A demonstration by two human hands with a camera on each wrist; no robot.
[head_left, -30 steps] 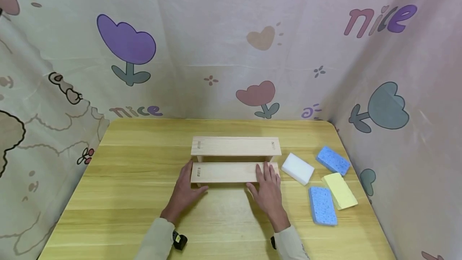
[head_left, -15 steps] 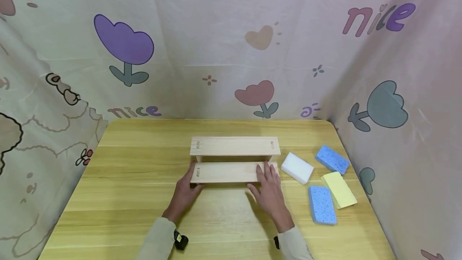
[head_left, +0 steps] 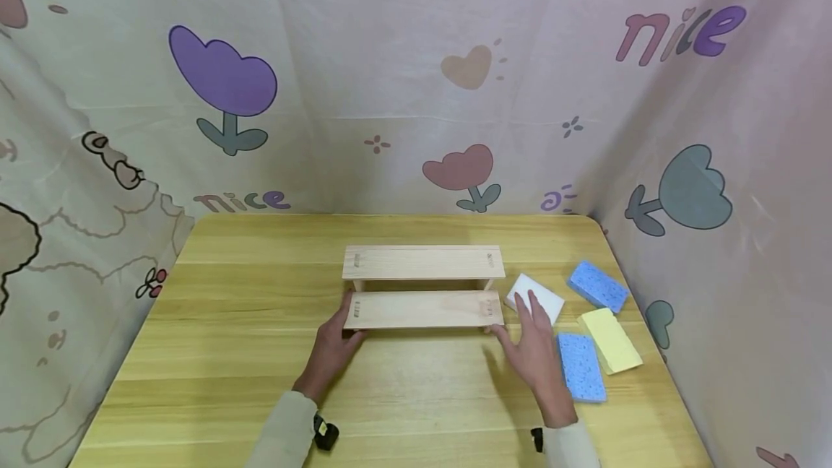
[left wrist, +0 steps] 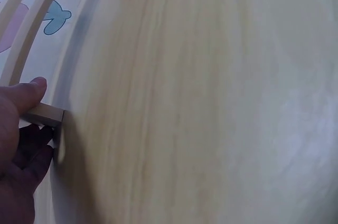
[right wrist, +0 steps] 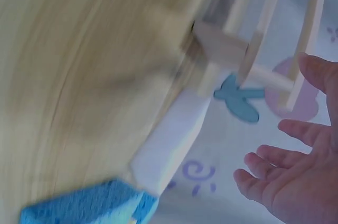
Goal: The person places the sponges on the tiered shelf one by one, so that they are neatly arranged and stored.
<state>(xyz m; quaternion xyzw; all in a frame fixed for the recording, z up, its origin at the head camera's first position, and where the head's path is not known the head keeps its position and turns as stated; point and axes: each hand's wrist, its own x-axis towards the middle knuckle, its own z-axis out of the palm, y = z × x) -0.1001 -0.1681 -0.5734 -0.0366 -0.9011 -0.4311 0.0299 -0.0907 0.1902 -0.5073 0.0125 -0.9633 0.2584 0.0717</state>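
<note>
A small two-step wooden shelf [head_left: 419, 309] stands near the middle of the table, its lower board toward me. My left hand [head_left: 328, 352] holds its left end. In the left wrist view the thumb and fingers of my left hand [left wrist: 18, 134] pinch a wooden leg [left wrist: 45, 113] from both sides. My right hand [head_left: 536, 360] is off the board, fingers spread and extended, with its thumb right at the shelf's front right corner. Its fingertips overlap a white sponge [head_left: 536, 282] in the head view. The right wrist view shows my right hand [right wrist: 301, 166] holding nothing.
On the right of the wooden table [head_left: 247, 352] lie a far blue sponge [head_left: 598, 286], a yellow sponge [head_left: 612, 341] and a nearer blue sponge [head_left: 581, 370]. A printed curtain [head_left: 364, 56] hangs behind the table and along both sides.
My right hand has left the lower board and moved right, toward the white sponge. The left hand has drawn its thumb in at the shelf's left end. The shelf stays in place.
</note>
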